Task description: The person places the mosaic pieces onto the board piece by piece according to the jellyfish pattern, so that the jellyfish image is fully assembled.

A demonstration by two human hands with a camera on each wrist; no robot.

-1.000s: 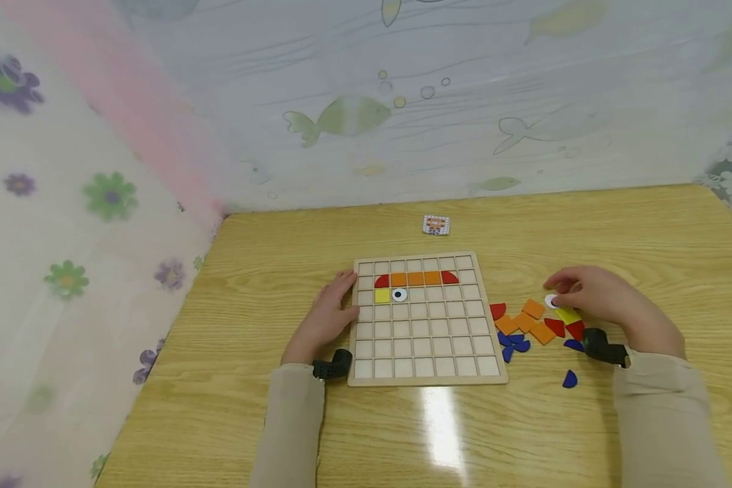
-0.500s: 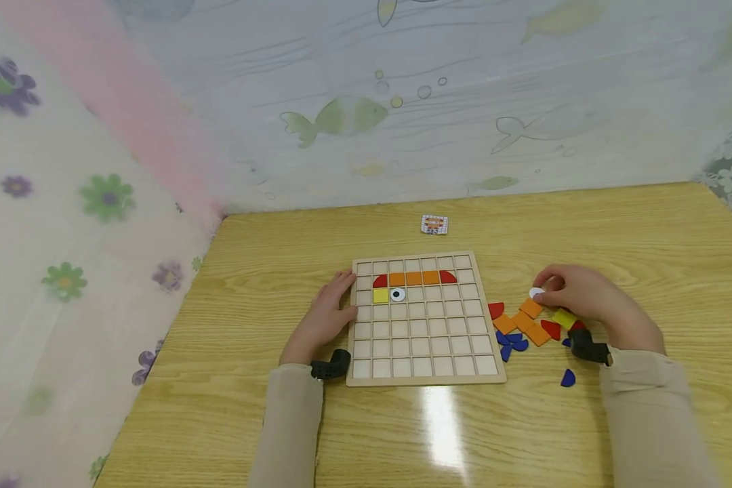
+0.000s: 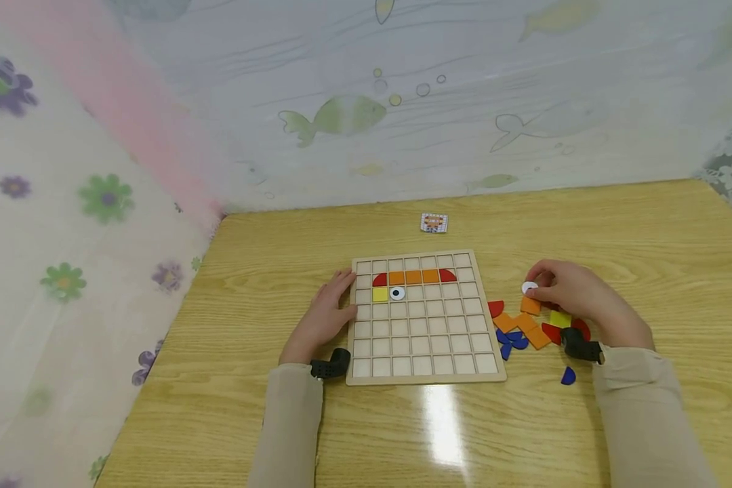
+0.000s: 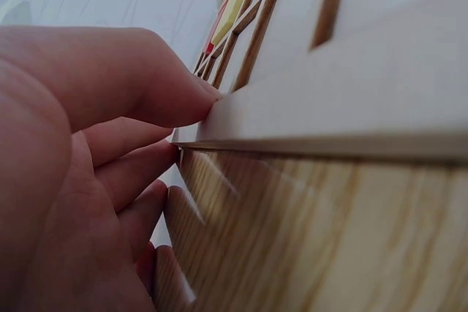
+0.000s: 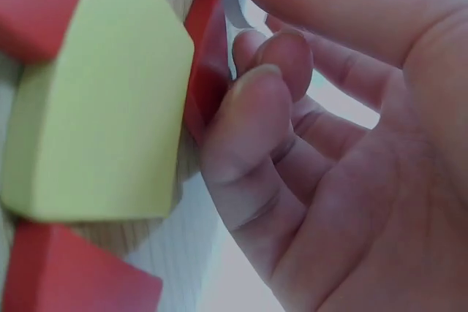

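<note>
A wooden grid board (image 3: 427, 381) lies on the table. My left hand (image 3: 326, 315) rests along its left edge, and in the left wrist view the thumb (image 4: 168, 82) touches the rim with the fingers beside it. On the board, a row of orange squares (image 3: 413, 277) runs between two red quarter-rounds (image 3: 447, 275). Below sit a yellow square (image 3: 380, 295) and an eye tile (image 3: 397, 293). To the right of the board, my right hand (image 3: 576, 295) pinches a second eye tile (image 3: 528, 287) between thumb and fingers, just over a loose orange square (image 3: 530, 306).
Loose orange, red and blue pieces (image 3: 517, 339) lie right of the board, beside a yellow tile (image 3: 560, 318) under the right wrist. A lone blue piece (image 3: 568, 375) lies nearer. Behind the board is a small pattern card (image 3: 434, 223). A patterned wall (image 3: 341, 163) borders the table's far edge.
My right hand has moved left and slightly away from me with the pinched eye tile, from above the yellow tile to above the orange square. The left hand stays at the board's edge.
</note>
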